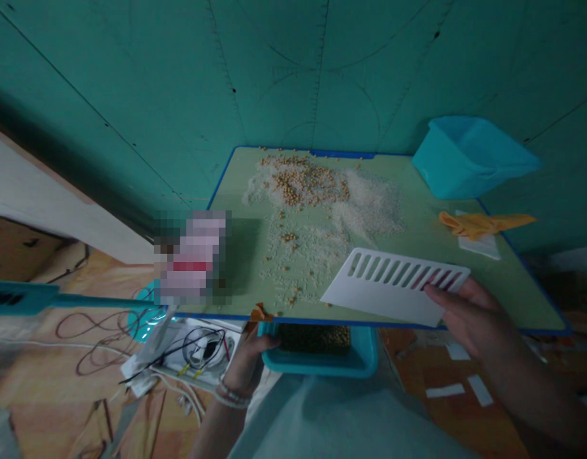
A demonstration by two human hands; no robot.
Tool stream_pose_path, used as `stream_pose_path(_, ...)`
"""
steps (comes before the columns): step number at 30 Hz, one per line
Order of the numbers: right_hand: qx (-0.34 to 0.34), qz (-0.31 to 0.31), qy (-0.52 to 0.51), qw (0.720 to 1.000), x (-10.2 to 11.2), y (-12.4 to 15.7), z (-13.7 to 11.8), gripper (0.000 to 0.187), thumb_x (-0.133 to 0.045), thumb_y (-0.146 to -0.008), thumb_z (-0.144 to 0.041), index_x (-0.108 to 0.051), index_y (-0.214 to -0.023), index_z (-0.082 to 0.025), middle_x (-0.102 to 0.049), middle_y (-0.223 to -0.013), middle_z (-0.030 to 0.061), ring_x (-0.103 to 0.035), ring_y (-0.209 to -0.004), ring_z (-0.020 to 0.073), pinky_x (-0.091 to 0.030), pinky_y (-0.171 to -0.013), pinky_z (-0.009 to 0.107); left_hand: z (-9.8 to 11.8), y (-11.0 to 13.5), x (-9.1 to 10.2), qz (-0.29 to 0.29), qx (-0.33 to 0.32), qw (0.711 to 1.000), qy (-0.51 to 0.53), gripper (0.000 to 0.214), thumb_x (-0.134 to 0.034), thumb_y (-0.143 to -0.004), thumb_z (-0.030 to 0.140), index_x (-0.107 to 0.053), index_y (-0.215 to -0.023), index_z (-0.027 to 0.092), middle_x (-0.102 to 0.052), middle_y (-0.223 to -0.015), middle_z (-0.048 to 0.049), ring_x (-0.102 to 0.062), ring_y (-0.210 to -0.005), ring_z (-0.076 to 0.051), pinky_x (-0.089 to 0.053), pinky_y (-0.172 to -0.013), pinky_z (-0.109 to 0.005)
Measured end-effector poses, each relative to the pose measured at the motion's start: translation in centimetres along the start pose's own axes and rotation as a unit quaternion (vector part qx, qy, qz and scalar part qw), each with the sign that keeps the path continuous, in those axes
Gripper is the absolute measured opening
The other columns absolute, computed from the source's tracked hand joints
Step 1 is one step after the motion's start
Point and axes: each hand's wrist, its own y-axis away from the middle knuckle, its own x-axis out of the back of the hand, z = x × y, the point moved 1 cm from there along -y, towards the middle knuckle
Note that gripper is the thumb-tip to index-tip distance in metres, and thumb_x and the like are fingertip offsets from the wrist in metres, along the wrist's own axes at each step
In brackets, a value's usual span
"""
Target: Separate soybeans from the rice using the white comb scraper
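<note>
Head view puts me above a pale-green rectangular surface with a blue rim (523, 287), and both of my hands are occupied at its near side. The right hand (470, 312) has its fingers closed on the right end of a flat white plastic plate with a row of slots (384, 294), thumb on top and the others mostly hidden beneath. Holding it by one end presumably leaves the long solid edge free; I cannot tell whether that edge touches the surface. The left hand (248, 360) is closed on the left end of a blue rectangular plastic tray (319, 368), thumb over the rim; how the remaining fingers wrap underneath I cannot see. The tray sits just under the near edge, probably so that anything coming over is caught, and it contains small dark greenish and tan pieces (315, 339).

Round tan beans (291, 186) lie mostly toward the far side, partly mixed with fine white grains (374, 199), heaped to their right and strewn thinly nearer me. At the far right corner, a blue angular plastic bin (466, 166) and a crumpled orange cloth (482, 224) stand well apart from the spread, which I take as keeping the middle accessible.
</note>
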Motion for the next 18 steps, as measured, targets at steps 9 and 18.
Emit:
stream_pose_path(9,-0.034,0.009,-0.001,0.999,0.5,1.1,1.1,0.029,-0.072,-0.068,-0.041,-0.065,-0.094,-0.030,-0.072,-0.100,0.0041,-0.061,-0.105,0.0300,-0.043,-0.096,0.050,-0.4,-0.5,0.3,-0.009,0.008,1.000,-0.019,0.045,-0.069,-0.049,0.010,-0.072,-0.093,0.020,-0.076,-0.090,-0.0039,-0.063,-0.100,-0.033,-0.048,-0.083,-0.037)
stream_pose_path(18,-0.022,-0.022,-0.027,0.999,-1.3,-0.2,0.6,0.025,-0.071,-0.068,-0.041,-0.063,-0.088,-0.028,-0.072,-0.093,0.0035,-0.065,-0.095,0.0266,-0.047,-0.090,0.046,-0.3,-0.2,0.1,-0.001,0.008,1.000,-0.027,0.039,-0.068,-0.050,0.012,-0.073,-0.088,0.019,-0.077,-0.085,-0.0042,-0.066,-0.095,-0.033,-0.048,-0.083,-0.039)
